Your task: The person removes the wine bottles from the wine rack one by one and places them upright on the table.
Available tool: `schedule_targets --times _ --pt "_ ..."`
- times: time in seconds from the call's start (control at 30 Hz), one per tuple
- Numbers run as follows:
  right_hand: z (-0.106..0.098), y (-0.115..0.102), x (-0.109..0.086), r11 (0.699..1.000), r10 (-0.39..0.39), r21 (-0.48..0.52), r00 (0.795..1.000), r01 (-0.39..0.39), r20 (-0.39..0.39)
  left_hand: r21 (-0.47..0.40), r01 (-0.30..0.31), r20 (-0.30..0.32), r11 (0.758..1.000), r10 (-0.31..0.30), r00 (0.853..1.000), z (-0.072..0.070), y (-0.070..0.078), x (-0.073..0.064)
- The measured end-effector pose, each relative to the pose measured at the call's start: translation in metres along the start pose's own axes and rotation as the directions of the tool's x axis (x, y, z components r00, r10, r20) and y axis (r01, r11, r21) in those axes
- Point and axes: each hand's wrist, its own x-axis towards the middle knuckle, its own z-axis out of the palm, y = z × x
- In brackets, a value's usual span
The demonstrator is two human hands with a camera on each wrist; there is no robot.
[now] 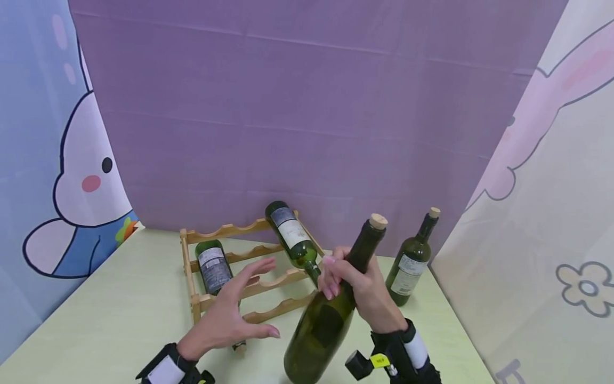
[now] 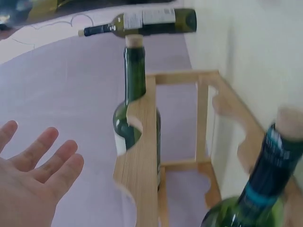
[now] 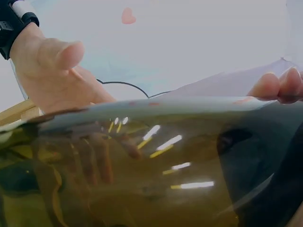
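My right hand (image 1: pixel 360 285) grips a dark green corked wine bottle (image 1: pixel 323 325) around its neck and shoulder; the bottle tilts with its cork up to the right. In the right wrist view the body of that bottle (image 3: pixel 142 165) fills the lower half. Fingers spread and thumb apart, my left hand (image 1: pixel 230 309) is held in the air left of the bottle, touching nothing. Behind the hands stands a wooden wine rack (image 1: pixel 230 230). One labelled bottle (image 1: pixel 214 266) lies in its left side, partly hidden by the left hand, and another bottle (image 1: pixel 290 229) lies at its right side.
To the right, a labelled corked bottle (image 1: pixel 410 261) stands upright on the pale table (image 1: pixel 120 304). A purple cloth (image 1: pixel 312 122) hangs behind the rack. Printed cartoon panels (image 1: pixel 551 213) flank both sides.
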Motion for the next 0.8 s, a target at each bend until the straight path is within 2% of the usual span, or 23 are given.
schedule_targets --times 0.17,0.33,0.47,0.63,0.8 --pt "-0.005 -0.003 -0.003 0.999 0.022 -0.043 1.000 -0.023 -0.014 0.114 0.051 -0.013 0.992 -0.050 0.999 -0.013 -0.004 -0.001" --pt "-0.010 -0.003 -0.006 0.998 0.017 -0.062 1.000 -0.018 -0.016 0.239 0.088 -0.040 0.967 -0.080 0.996 -0.026 -0.011 -0.005" --pt "-0.014 -0.003 -0.010 0.999 0.003 -0.048 1.000 -0.003 -0.010 0.350 0.142 -0.064 0.926 -0.127 0.990 -0.036 -0.017 -0.010" --pt "-0.018 -0.003 -0.015 0.999 0.001 -0.033 1.000 -0.001 -0.003 0.446 0.215 -0.082 0.869 -0.200 0.976 -0.045 -0.024 -0.016" --pt "-0.024 -0.003 -0.019 1.000 -0.002 -0.027 1.000 0.002 0.008 0.517 0.236 -0.071 0.823 -0.233 0.970 -0.046 -0.033 -0.019"
